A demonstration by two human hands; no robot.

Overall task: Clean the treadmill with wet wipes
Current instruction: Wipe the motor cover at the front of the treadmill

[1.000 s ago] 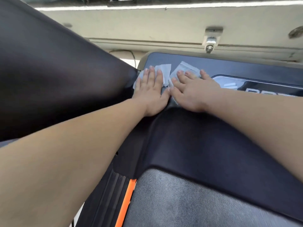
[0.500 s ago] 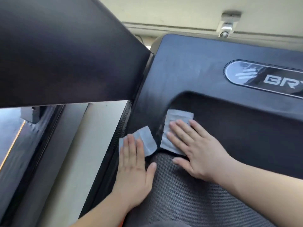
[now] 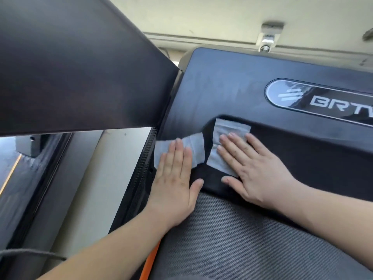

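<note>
Treadmill [image 3: 232, 91], head view: its black moulded front cover [image 3: 212, 77] fills the upper right of the frame, and the grey woven belt [image 3: 232, 239] runs off the bottom. My left hand [image 3: 173, 178] lies flat, fingers [image 3: 178, 152] straight and together, pressing the left wipe [image 3: 195, 147] onto the cover's left corner, just beside the ribbed side rail [image 3: 141, 168]. My right hand [image 3: 256, 170] is flat too, fingers a little spread, pinning the right wipe [image 3: 228, 128] against the cover's sloped step. Neither hand grips anything; both only press down. The wipes are thin, pale grey, damp-looking and creased, and nearly touch at centre frame. The right wipe's long axis runs up the frame, in line with my fingers; the left one lies wider across. The next stroke, I judge, turns on this: the broad matte plastic lies up-frame and to the right of my fingertips, toward the glossy oval logo plate [image 3: 323, 100], and my right hand is the nearer. The step's rounded edge runs left to right, so a wipe may bunch there
</note>
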